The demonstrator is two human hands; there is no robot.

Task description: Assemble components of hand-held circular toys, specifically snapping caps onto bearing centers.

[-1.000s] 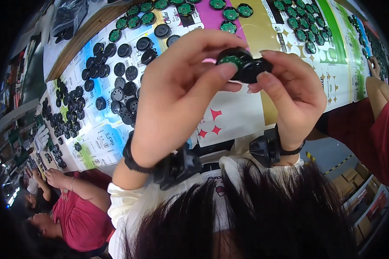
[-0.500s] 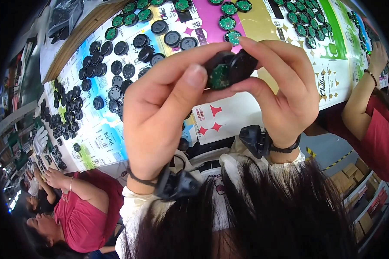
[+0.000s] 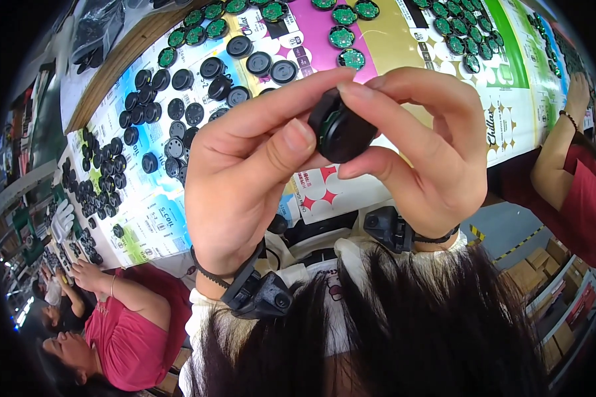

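Note:
Both hands are raised over the table, pinching one small black round casing point(image 3: 348, 135) between them. My left hand point(image 3: 235, 172) grips the casing's left half with thumb and fingers. My right hand point(image 3: 437, 155) holds the black round cover on the right side, index finger at the top edge and thumb near the bottom. A thin strip of green circuit board point(image 3: 327, 126) shows in the gap between the two halves. The cover sits close against the board side, tilted; whether it is seated cannot be seen.
Black round covers point(image 3: 258, 64) and other black discs lie loose left of centre. Green circuit boards in black shells point(image 3: 342, 37) stand along the far side, more at far right. A wooden bar point(image 3: 106, 86) edges the left. Co-workers point(image 3: 136, 311) sit on both sides.
The cover has swung in toward the half with the board, so much less green shows. The casing has turned and dropped slightly, and my right fingers have shifted left along its top.

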